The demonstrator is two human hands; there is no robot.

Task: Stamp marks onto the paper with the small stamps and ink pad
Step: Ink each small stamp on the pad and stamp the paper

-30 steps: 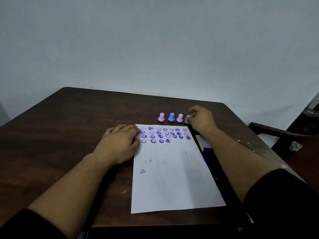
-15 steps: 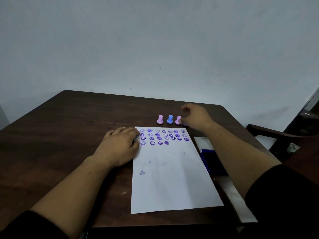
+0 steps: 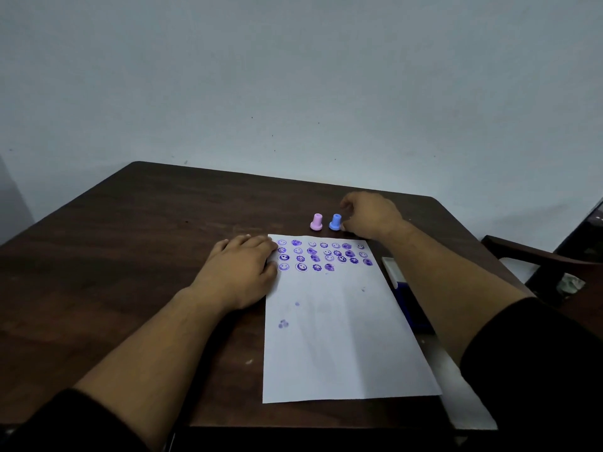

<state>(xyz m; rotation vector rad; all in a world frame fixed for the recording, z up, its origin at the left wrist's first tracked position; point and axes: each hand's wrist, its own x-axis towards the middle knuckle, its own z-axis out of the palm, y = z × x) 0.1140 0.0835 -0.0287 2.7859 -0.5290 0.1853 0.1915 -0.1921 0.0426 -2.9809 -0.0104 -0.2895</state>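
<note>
A white paper point(image 3: 342, 337) lies on the dark wooden table point(image 3: 130, 256), with rows of purple smiley marks across its top. My left hand point(image 3: 241, 272) rests flat on the paper's upper left edge. Beyond the paper stand a pink stamp point(image 3: 316, 221) and a blue stamp point(image 3: 335, 221). Just right of the blue one, my right hand point(image 3: 368, 216) curls its fingers down over a second pink stamp, of which only a sliver of base point(image 3: 342, 227) shows. The blue ink pad point(image 3: 412, 305) sits open at the paper's right edge, partly hidden by my right forearm.
The ink pad's white lid point(image 3: 391, 269) lies behind the pad. A dark wooden chair point(image 3: 538, 256) stands past the table's right edge. A pale wall rises right behind the table.
My right hand has moved left along the row of stamps and now covers the second pink stamp and the one beside it. My left hand has stayed on the paper.
</note>
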